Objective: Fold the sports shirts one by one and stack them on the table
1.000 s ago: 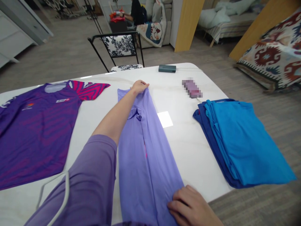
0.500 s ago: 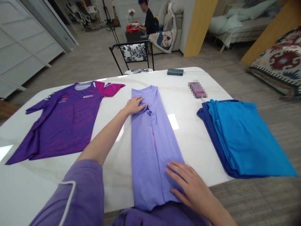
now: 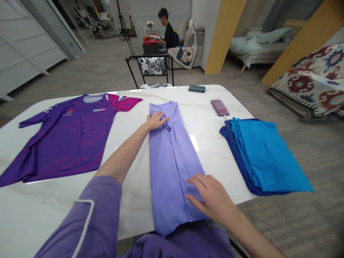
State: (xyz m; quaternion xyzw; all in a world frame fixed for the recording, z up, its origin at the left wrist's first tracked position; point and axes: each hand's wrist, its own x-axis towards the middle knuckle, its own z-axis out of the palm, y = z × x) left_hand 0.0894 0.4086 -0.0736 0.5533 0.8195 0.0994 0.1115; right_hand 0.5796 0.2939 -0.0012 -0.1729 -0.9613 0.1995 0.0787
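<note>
A lavender garment, seemingly a shirt (image 3: pixel 168 186), is folded into a long strip that runs from mid-table to the near edge. My left hand (image 3: pixel 157 120) lies on its far end, fingers spread over bunched, wrinkled cloth. Over the right side of the near end is my right hand (image 3: pixel 208 195), its fingers apart and slightly bent; whether the fingertips touch the cloth I cannot tell. Neither hand grips anything. A narrow slit down the middle of the strip shows a speck of pink.
A purple jersey (image 3: pixel 72 143) with a pink patterned sleeve lies spread on the white table (image 3: pixel 134 211) at left. Folded blue clothes (image 3: pixel 268 157) sit at right, near a phone (image 3: pixel 219 107) and a dark power bank (image 3: pixel 197 88). Beyond are a chair (image 3: pixel 153 68) and a seated person (image 3: pixel 169 34).
My right hand has lifted a little and shifted slightly up and left, its fingers more bent. My left hand stays on the garment's far end. The camera view has tilted slightly.
</note>
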